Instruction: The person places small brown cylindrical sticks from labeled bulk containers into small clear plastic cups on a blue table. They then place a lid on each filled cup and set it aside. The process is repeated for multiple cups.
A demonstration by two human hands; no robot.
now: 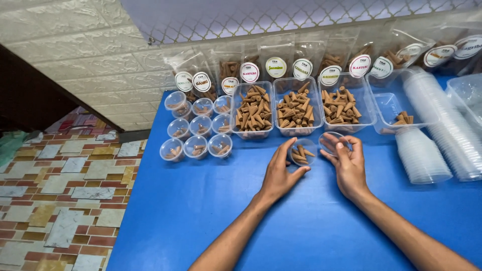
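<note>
From the head camera, a blue tabletop (201, 221) fills the lower and right part of the frame. At its centre the left hand (279, 173) cups a small round clear cup (302, 152) holding a few brown incense cones; thumb and fingers curve around its left side in a loose grip, touching the wall. Just right of it the right hand (348, 165) holds a clear round lid (332, 142) by the rim between fingertips and thumb, a narrow pinch, the lid raised a little above the tabletop as far as can be told, since its clear plastic blurs against the blue. Lid and cup are just beside each other, not joined.

Above the hands, in the middle of the frame, stand three clear rectangular tubs (296, 106) heaped with cones, and a fourth tub (399, 103) to the right holding only a few. At centre left sits a cluster of lidded small cups (196, 131), each with cones inside. Along the upper edge lean clear labelled bags (276, 62) of cones against the wall. At the right edge lie stacks of empty clear cups (427, 153). A patterned tile floor (65, 190) shows at lower left.
</note>
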